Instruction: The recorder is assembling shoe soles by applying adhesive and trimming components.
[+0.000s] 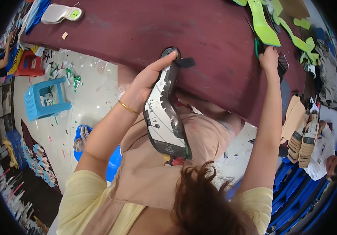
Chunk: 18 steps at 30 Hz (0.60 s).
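Observation:
My left hand grips a dark shoe last at its toe end, thumb on top. A white patterned strip with handwritten marks covers much of the last's upper face, and its broad end hangs over my lap. A small black strip sticks out beside my thumb over the table edge. At the table's right side, my right hand has its fingers curled; what they hold, if anything, is hidden. Right beside it are scissors with a green handle and a lime-green sole-shaped piece.
A maroon-covered table spans the front. A pale sole lies at its far left, more lime-green pieces at the far right. Blue stool and red stool stand left, near floor scraps. Tan shoe parts hang at right.

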### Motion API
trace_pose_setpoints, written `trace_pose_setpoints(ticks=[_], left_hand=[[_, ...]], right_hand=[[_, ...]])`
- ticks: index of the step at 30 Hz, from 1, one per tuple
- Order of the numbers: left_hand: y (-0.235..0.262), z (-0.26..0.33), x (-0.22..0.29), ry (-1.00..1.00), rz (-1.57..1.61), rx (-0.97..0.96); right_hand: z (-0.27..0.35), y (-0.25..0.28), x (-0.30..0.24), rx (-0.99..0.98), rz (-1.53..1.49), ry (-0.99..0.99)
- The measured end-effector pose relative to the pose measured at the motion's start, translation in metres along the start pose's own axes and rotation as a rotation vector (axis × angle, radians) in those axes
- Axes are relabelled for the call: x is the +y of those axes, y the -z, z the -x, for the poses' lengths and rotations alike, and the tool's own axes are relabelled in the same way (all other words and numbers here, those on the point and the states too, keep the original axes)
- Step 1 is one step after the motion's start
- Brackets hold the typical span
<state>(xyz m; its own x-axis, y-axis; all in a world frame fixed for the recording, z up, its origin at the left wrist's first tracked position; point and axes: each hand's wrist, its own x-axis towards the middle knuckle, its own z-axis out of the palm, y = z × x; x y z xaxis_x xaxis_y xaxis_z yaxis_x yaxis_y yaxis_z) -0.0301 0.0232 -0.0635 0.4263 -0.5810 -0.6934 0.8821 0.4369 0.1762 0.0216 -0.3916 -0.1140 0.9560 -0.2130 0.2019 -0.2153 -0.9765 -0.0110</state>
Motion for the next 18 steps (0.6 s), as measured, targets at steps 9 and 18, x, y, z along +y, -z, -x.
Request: trace_pose_setpoints(ticks=[9,18], left_hand=[[0.003,0.007,0.003,0.117,0.183,-0.382],[-0.014,0.007,-0.010,0.200,0.200,-0.512]], right_hand=[[0.155,0.085,-0.147,-0.348,-1.094,0.183],[0.150,0.112,-0.165,-0.405,-0.981,0.261]])
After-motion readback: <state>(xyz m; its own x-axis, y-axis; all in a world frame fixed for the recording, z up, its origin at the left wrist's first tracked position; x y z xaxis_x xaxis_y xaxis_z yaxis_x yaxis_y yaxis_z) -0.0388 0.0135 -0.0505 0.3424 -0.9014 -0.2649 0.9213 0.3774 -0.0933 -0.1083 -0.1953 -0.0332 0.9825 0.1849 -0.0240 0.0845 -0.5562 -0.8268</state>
